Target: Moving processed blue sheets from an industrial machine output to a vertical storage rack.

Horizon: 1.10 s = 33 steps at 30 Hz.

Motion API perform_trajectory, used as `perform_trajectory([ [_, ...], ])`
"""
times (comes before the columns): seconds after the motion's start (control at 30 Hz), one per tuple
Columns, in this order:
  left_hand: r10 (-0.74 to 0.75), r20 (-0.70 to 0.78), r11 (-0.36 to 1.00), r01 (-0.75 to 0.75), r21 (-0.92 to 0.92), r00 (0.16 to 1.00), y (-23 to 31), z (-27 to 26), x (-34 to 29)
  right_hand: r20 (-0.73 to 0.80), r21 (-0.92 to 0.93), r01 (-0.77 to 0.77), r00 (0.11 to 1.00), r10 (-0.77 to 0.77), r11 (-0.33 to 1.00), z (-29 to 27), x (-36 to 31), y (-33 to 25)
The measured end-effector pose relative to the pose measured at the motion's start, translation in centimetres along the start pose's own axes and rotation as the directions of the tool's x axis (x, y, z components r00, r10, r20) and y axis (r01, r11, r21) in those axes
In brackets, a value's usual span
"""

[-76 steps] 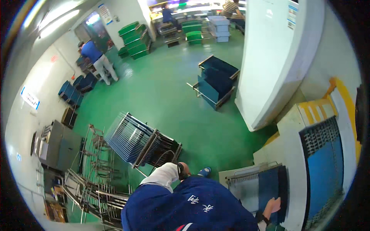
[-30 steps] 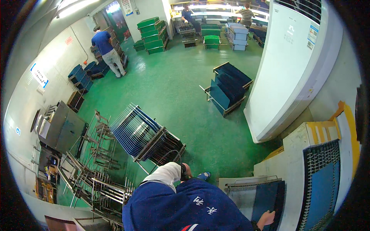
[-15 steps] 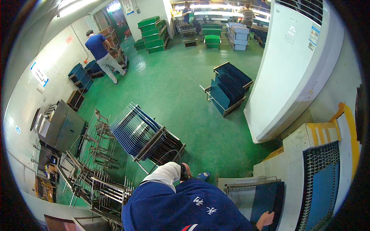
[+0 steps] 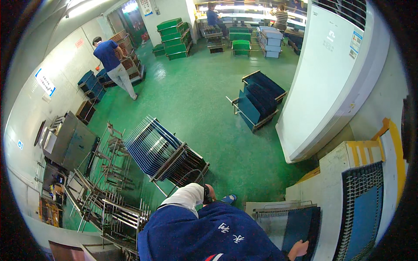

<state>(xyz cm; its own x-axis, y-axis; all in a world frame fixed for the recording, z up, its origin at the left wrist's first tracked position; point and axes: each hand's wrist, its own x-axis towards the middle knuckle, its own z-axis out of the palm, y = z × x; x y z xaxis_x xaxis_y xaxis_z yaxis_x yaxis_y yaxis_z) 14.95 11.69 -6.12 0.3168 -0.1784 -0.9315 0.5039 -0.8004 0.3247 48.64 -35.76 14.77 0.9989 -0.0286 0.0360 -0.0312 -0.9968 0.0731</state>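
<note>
My right hand (image 4: 298, 249) is closed on the near edge of a dark blue panel (image 4: 297, 226), its fingers partly hidden. This panel stands in a wire-edged rack (image 4: 285, 203) at the lower right, beside a pale, see-through sheet (image 4: 272, 226). What looks like my left hand (image 4: 211, 192) shows only in part, beyond a white sleeve or cloth and a black band. Its fingers are hidden. It is nearest a metal rack (image 4: 167, 161) on the floor, which holds several upright blue panels.
More metal racks (image 4: 119, 213) crowd the left. A rack of dark blue panels (image 4: 261, 99) stands ahead on the green floor, beside a tall white cabinet unit (image 4: 324, 78). At right, another rack (image 4: 363, 209) holds a blue panel. A co-worker (image 4: 112, 65) handles stacked racks, far left.
My right hand has shifted slightly left with the dark blue panel's edge. The co-worker at far left has changed stance, and one at the back bench has turned.
</note>
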Motion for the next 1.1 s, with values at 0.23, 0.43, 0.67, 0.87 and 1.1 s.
perform_trajectory([
  [0.23,-0.088,-0.1,0.996,0.084,-0.039,0.991,1.8,0.2,-2.4,0.029,-0.014,-0.05,0.998,0.05,0.999,-0.5,-0.3,-0.2],
  [0.43,-0.134,0.038,0.986,0.137,-0.098,0.99,0.4,0.6,-0.8,0.057,-0.021,-0.063,0.996,0.064,0.998,-1.2,-0.6,-0.3],
  [0.67,-0.328,0.036,0.932,0.33,-0.153,0.944,1.3,1.2,-1.7,-0.002,0.001,0.002,1.0,-0.002,1.0,2.9,0.9,1.5],
  [0.87,-0.356,-0.006,0.93,0.353,-0.098,0.935,3.9,-0.7,-5.1,-0.493,-0.407,0.23,0.76,-0.424,0.884,13.6,2.3,7.9],
  [1.1,-0.063,0.029,0.989,0.066,-0.132,0.998,-0.4,2.3,-1.7,-0.387,-0.257,0.223,0.868,-0.311,0.94,9.7,1.7,4.3],
])
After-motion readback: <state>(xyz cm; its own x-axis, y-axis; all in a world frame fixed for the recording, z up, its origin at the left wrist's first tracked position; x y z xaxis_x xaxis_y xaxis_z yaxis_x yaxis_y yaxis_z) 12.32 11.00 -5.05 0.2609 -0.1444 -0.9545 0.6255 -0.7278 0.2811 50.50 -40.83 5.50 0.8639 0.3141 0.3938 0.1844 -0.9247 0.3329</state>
